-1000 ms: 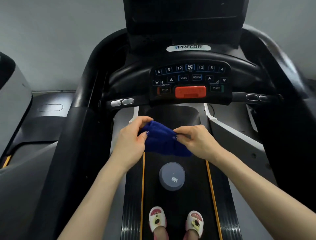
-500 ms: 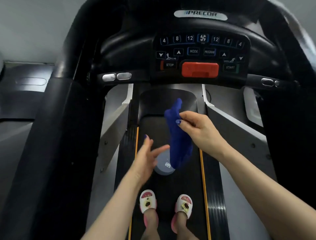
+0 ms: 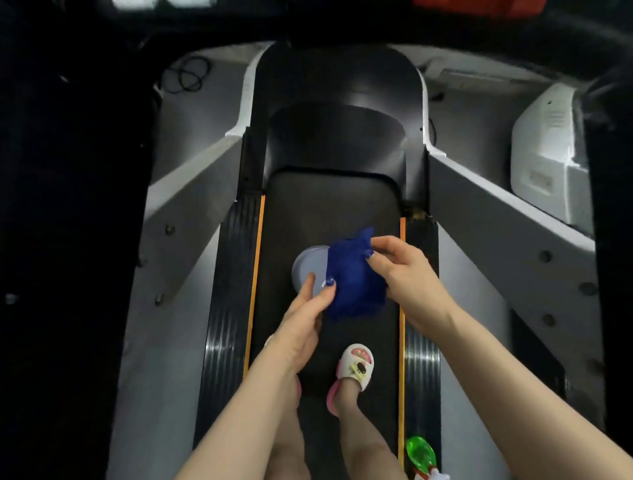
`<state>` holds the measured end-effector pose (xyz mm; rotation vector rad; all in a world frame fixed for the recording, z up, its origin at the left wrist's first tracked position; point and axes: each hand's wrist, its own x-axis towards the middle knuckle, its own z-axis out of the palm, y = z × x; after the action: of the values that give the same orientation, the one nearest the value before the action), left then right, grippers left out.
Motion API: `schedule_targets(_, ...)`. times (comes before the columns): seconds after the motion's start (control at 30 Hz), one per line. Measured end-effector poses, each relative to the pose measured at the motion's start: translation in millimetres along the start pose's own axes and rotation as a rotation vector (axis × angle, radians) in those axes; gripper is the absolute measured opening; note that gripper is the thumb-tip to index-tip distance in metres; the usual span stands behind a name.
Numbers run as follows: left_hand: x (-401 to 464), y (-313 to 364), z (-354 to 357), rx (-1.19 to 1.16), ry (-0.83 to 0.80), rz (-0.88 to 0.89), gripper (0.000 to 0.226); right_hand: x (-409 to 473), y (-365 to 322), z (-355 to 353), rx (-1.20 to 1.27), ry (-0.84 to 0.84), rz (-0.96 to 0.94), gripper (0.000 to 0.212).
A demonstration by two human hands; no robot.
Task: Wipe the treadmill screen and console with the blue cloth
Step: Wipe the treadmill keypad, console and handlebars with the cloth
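Over the belt [image 3: 329,205], both hands hold the cloth [image 3: 352,277] bunched between them: right hand [image 3: 399,263] pinches its upper corner, left hand [image 3: 306,315] grips the lower left edge. Cloth half covers a grey disc [image 3: 308,270]. Console cut off at top edge, only a red strip [image 3: 479,4] showing. One slipper [image 3: 358,366] visible; the left arm hides the other. Green object [image 3: 420,452] at lower right, blurred.
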<state>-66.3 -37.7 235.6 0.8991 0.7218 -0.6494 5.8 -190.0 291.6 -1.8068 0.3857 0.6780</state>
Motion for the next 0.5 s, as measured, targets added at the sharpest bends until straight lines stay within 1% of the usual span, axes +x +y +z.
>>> schedule_targets(0.13,29.3,-23.2,-18.4,0.12,0.159,0.031,0.082,20.4,39.2,6.6,-0.078,-0.007,0.086,0.033)
schedule_targets(0.27,56.9,-43.1,-35.5,0.405,0.3,0.06,0.071,44.0,79.7,16.0,-0.242,-0.023,0.178,0.05)
schedule_targets(0.37,81.3,-63.3,-49.7,0.534,0.37,0.077,0.061,66.8,119.6,31.0,-0.35,-0.036,0.231,0.059)
schedule_targets(0.43,103.3,-77.9,-61.7,0.637,0.383,0.091,0.049,84.7,145.0,40.9,-0.41,-0.062,0.254,0.05)
schedule_targets(0.5,126.6,-89.8,-73.7,0.721,0.395,0.085,0.041,103.9,165.5,47.9,-0.458,-0.126,0.283,0.032)
